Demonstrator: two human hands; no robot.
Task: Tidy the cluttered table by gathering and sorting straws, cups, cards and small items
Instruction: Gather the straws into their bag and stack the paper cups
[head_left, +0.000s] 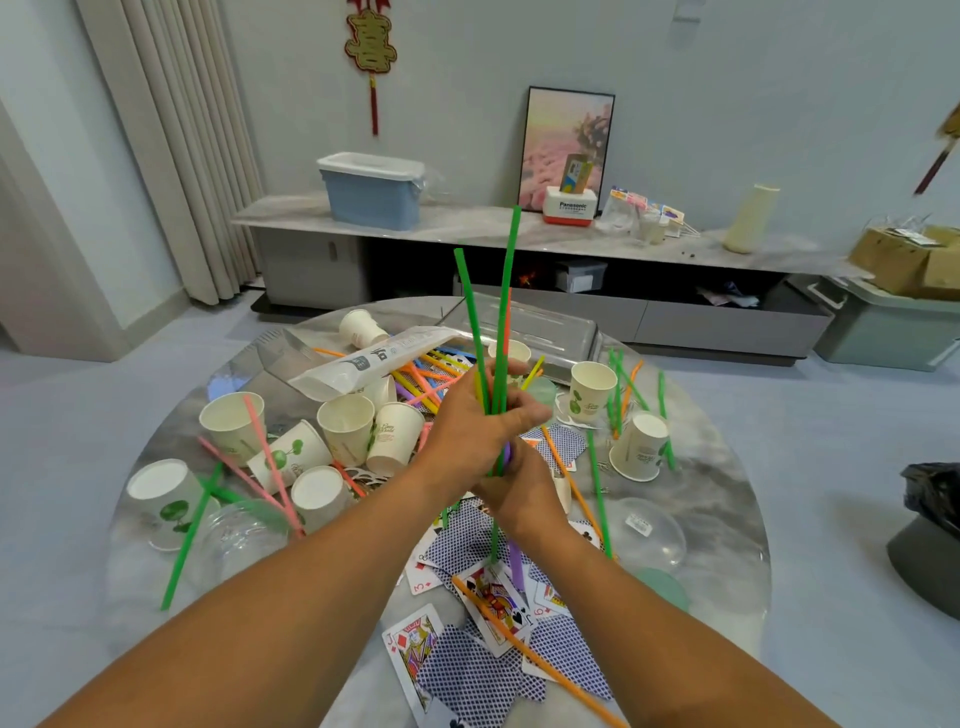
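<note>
My left hand (475, 423) grips an upright bundle of straws (496, 322), mostly green, above the middle of the round marble table (727, 467). Just below it my right hand (519, 496) is curled round the lower ends of the same bundle. Loose straws (426, 374) in several colours lie in a heap behind my hands. White paper cups (345, 428) stand and lie at the left, and two more cups (592, 389) stand at the right. Playing cards (467, 670) lie scattered at the near edge, some face up.
A long white straw packet (363, 364) rests on the cups. A clear lidded tray (524, 322) sits at the far side. Clear plastic bowls (644, 525) lie left and right. A long orange straw (540, 660) crosses the cards. A black bin bag (930, 499) stands right.
</note>
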